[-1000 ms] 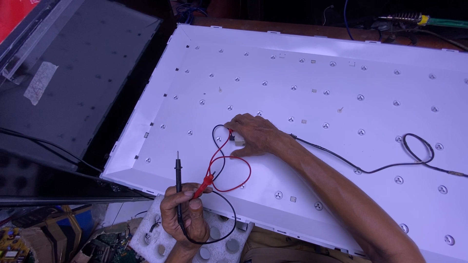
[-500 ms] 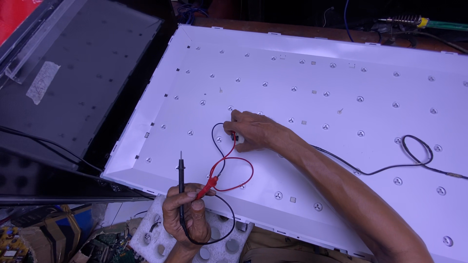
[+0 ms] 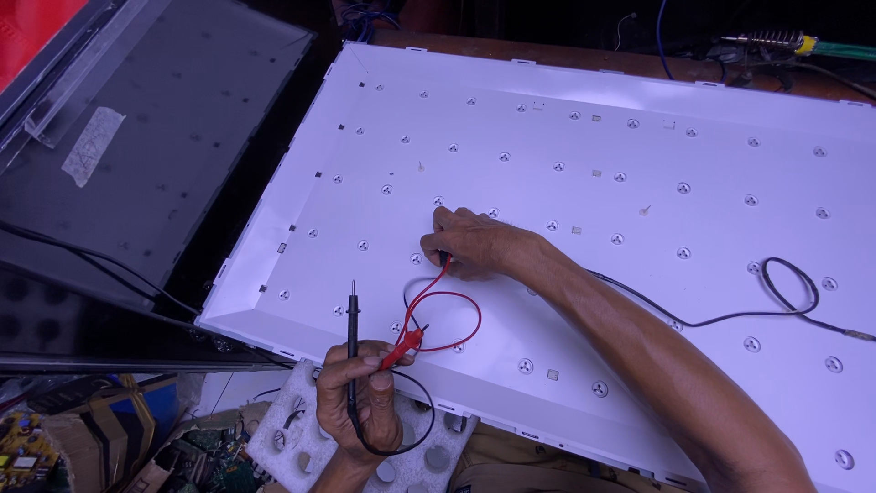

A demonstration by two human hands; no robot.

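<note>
Probes: the left hand (image 3: pixel 360 397) grips a black probe (image 3: pixel 351 315) and a red probe (image 3: pixel 406 342) near the white panel (image 3: pixel 639 119); the right hand (image 3: pixel 470 242) pinches red wire (image 3: pixel 456 301) on it.

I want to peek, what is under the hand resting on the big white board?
The right hand lies on the white board. A red wire and a black wire run out from under it. What the fingers pinch is covered.
</note>
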